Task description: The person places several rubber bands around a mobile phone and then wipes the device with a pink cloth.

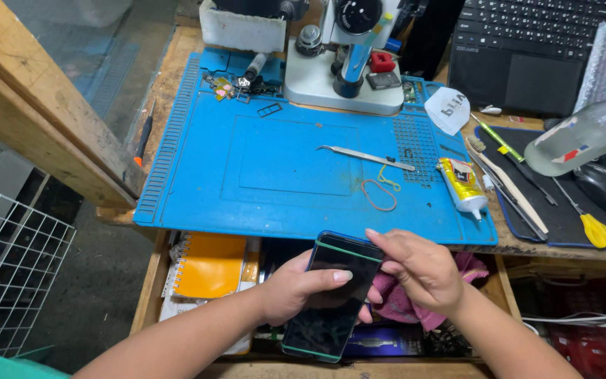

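A dark smartphone (pixel 331 309) with a blue frame is held over an open drawer, below the front edge of the blue work mat (pixel 247 175). Thin green rubber bands cross it near its top and bottom ends. My left hand (pixel 296 284) grips the phone from the left, thumb laid across the screen. My right hand (pixel 419 270) touches the phone's upper right corner, fingers pinched at the upper green band.
On the mat lie metal tweezers (pixel 366 156), loose rubber bands (pixel 380 193) and a yellow glue tube (pixel 463 184). A microscope base (pixel 341 84) stands at the back. A laptop (pixel 527 49), clear bottle (pixel 583 133), mouse (pixel 603 186) and hand tools sit right. The drawer holds an orange notebook (pixel 208 265) and pink cloth (pixel 401 305).
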